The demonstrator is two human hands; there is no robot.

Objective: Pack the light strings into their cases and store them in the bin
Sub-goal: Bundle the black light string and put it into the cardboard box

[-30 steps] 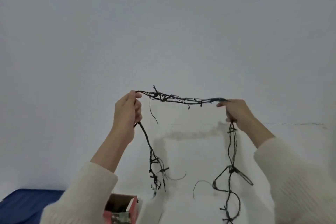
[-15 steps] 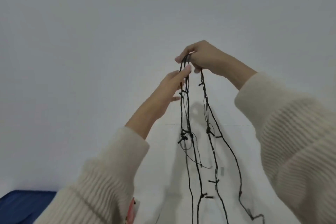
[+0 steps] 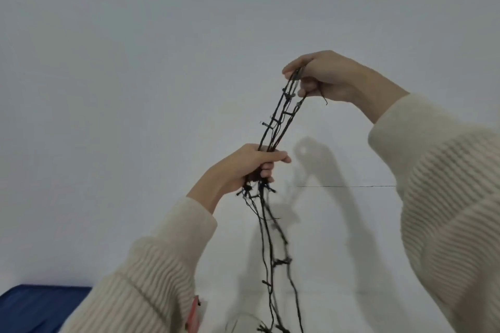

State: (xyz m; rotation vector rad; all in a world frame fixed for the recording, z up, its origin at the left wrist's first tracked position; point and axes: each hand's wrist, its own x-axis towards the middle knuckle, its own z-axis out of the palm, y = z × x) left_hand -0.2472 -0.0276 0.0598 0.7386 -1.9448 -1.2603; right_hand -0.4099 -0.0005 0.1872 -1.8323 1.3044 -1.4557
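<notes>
**Bundling in hand; nothing cased yet**

The right hand (image 3: 324, 76), upper right of centre, pinches the top of the light string (image 3: 270, 125). The left hand (image 3: 249, 167), mid-frame, grips the strands below, whose tails dangle past the bottom edge. A red sliver (image 3: 193, 313) there may be a case. Casing and binning remain.

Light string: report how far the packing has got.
Done: several strands of the light string lie gathered side by side. In hand: the right hand pinches the top, the left hand grips the bundle lower down; the tail hangs loose. Left: gathering that tail, casing it, binning it.
</notes>
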